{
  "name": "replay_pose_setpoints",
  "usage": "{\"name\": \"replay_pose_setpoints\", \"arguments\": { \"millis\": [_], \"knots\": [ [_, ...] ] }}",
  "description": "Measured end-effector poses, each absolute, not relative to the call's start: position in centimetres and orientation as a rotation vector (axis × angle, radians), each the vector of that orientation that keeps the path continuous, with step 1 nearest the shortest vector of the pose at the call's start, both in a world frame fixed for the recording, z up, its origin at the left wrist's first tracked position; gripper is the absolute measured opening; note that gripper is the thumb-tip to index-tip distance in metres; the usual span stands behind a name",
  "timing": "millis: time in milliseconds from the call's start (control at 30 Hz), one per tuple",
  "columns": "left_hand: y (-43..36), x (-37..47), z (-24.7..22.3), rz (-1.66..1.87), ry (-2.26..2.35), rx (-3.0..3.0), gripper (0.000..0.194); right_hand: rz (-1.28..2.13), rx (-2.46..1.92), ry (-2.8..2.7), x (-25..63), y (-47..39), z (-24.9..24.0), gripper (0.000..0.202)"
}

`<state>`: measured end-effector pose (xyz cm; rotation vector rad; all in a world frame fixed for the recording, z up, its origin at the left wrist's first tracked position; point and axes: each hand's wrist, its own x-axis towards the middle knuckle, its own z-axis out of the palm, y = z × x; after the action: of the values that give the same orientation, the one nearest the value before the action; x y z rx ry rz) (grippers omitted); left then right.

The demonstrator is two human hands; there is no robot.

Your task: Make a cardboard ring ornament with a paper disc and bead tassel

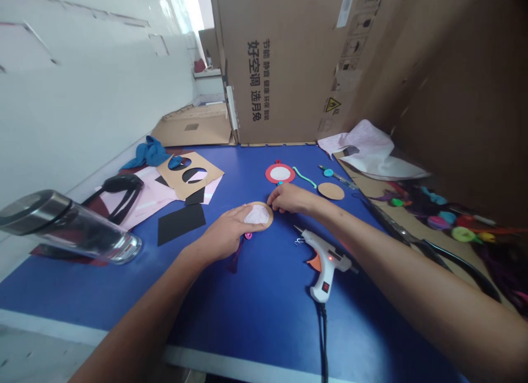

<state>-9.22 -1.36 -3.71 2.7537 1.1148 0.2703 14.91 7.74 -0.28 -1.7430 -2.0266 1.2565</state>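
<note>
My left hand (231, 229) rests on a round cardboard disc with its thumb and fingers spread over the edges. A pale patterned paper piece (256, 214) covers the middle of this disc, leaving a tan cardboard rim (270, 217). At the disc's upper right edge, my right hand (289, 198) has its fingers pinched; what they hold, if anything, is hidden. A small pink button-like piece (248, 236) with a dark purple strand (235, 259) lies by the left hand. Below the right forearm lies a white glue gun (325, 262) with an orange trigger and a red light.
A red-rimmed disc (269, 174), a green strip (305, 177) and a plain cardboard disc (331, 191) lie farther back. To the left are a glass bottle (94, 237), black paper (181, 223) and cut-out cardboard (175, 179). Scissors (449, 256) lie right; a large cardboard box (289, 70) stands behind.
</note>
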Motion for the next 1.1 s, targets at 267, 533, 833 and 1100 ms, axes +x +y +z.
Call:
{"name": "replay_pose_setpoints", "arguments": {
  "millis": [267, 533, 833, 1100],
  "knots": [
    [-1.25, -9.29, -3.99, 0.303, 1.108, 2.761, 0.093, 1.295, -1.740, -2.000, 15.00, 7.84, -0.81, 0.021],
    [-1.10, -9.42, -4.47, 0.311, 1.112, 2.785, 0.086, 1.289, -1.767, -1.993, 14.76, 7.91, -0.84, 0.025],
    [-1.14, -9.37, -4.35, 0.318, 1.096, 2.791, 0.087, 1.302, -1.778, -1.968, 14.39, 8.06, -0.65, 0.018],
    [-1.14, -9.35, -4.34, 0.303, 1.112, 2.750, 0.080, 1.338, -1.757, -1.922, 14.52, 8.30, -1.16, 0.019]
  ]
}}
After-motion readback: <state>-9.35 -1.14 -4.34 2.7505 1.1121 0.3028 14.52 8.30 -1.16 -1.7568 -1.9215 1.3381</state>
